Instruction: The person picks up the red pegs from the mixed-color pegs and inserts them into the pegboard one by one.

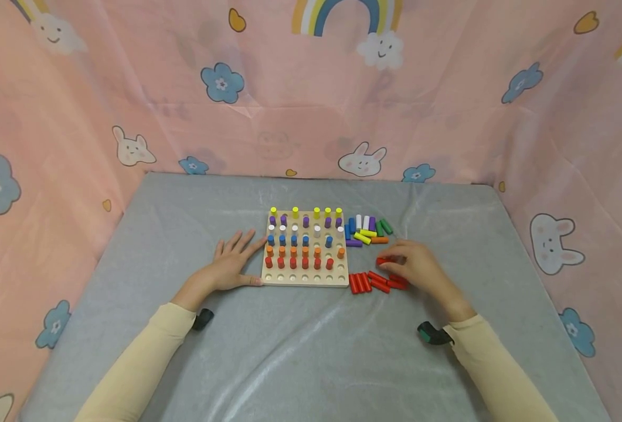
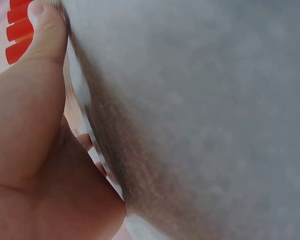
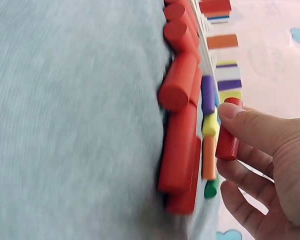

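A wooden pegboard (image 1: 311, 281) lies on the table with rows of yellow, purple, white, blue, orange and red pegs upright in it. Its nearest row of holes has no pegs, and some rows above have gaps. My left hand (image 1: 230, 264) lies spread at the board's left side, thumb at the near corner and fingertips along the edge. Over to the right, my right hand (image 1: 413, 266) pinches a red peg (image 3: 229, 132) between thumb and fingers, above the loose red pegs (image 1: 360, 283) lying beside the board.
Behind the red ones, a mixed group of loose pegs lies on the cloth, among them a yellow peg (image 1: 362, 238), an orange peg (image 1: 379, 240) and a green peg (image 1: 387, 226). Grey cloth (image 1: 289, 357) covers the table, and a pink patterned curtain (image 1: 289, 105) surrounds it.
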